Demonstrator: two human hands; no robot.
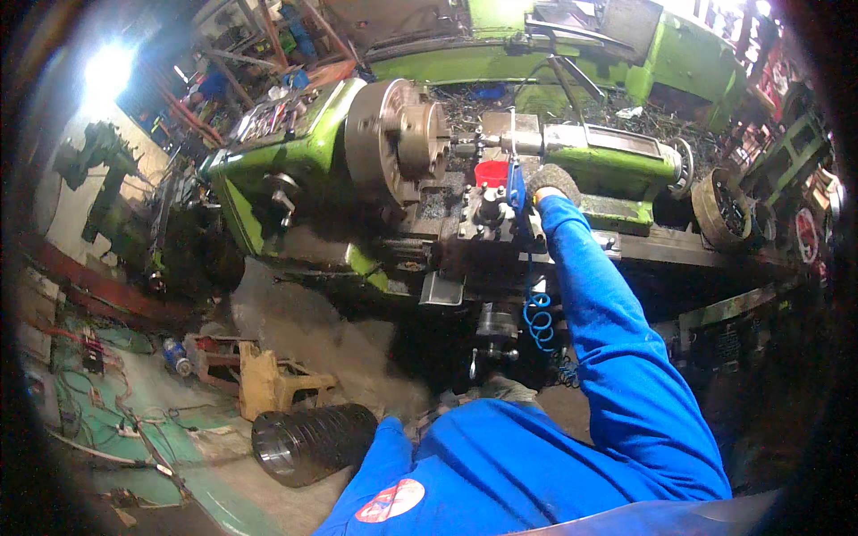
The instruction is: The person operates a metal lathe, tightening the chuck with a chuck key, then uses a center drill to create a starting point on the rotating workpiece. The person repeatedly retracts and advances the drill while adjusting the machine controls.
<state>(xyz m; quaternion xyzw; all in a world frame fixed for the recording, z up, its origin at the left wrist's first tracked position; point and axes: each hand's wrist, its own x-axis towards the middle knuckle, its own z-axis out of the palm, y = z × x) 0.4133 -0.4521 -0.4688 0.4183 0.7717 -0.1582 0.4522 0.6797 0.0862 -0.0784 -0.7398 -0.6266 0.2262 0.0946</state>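
Note:
My right arm reaches forward in a blue sleeve to the green lathe [286, 161]. In a grey glove, my right hand [556, 183] is closed at the handle of a blue air blow gun [516, 186], its fingers partly hidden. A coiled blue hose [538, 322] hangs below the gun. Just left of it stand the tool post [488, 210] and a red cup [491, 172]. Beyond them, the large chuck [380, 143] faces the tailstock [608, 161]. My left sleeve [386, 442] hangs low beside my body; the left hand cannot be made out clearly.
A dark ribbed cylinder [313, 442] lies on the floor at lower left, near a yellowish canister [259, 380]. Cables [134, 433] run over the green floor. Metal chips cover the area behind the lathe bed. A round container [719, 210] stands beyond the tailstock handwheel [682, 168].

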